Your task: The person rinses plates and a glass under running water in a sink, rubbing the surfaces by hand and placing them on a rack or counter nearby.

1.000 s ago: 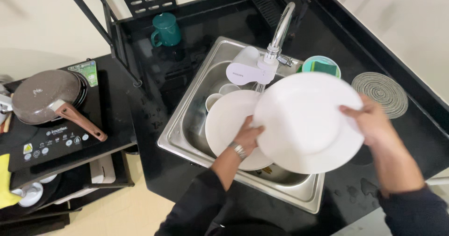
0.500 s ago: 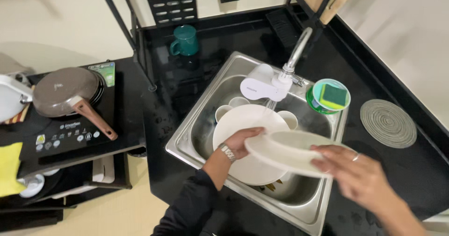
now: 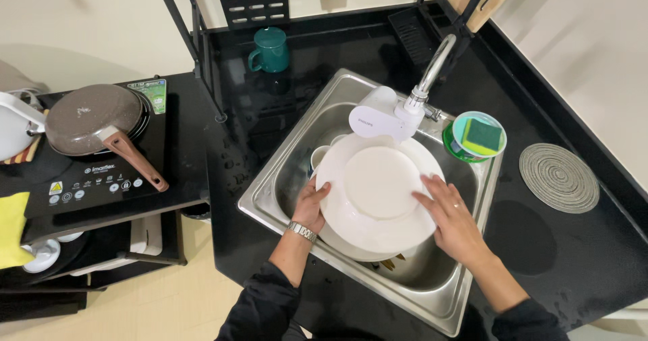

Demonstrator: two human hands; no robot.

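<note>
White plate (image 3: 380,191), round, face up, held level over the steel sink (image 3: 270,179) beneath the faucet filter (image 3: 376,117); a second plate lies under it. Left hand (image 3: 310,206) grips the left rim, thumb over the edge; right hand (image 3: 453,218) lies flat across the right rim, fingers spread; hands apart, plate between them, equally near. A cup (image 3: 318,157) shows behind the plate. Adjacent: green sponge in its dish (image 3: 478,137) on the sink's far right rim, teal mug (image 3: 270,50) and round trivet (image 3: 559,177) on the black counter
</note>
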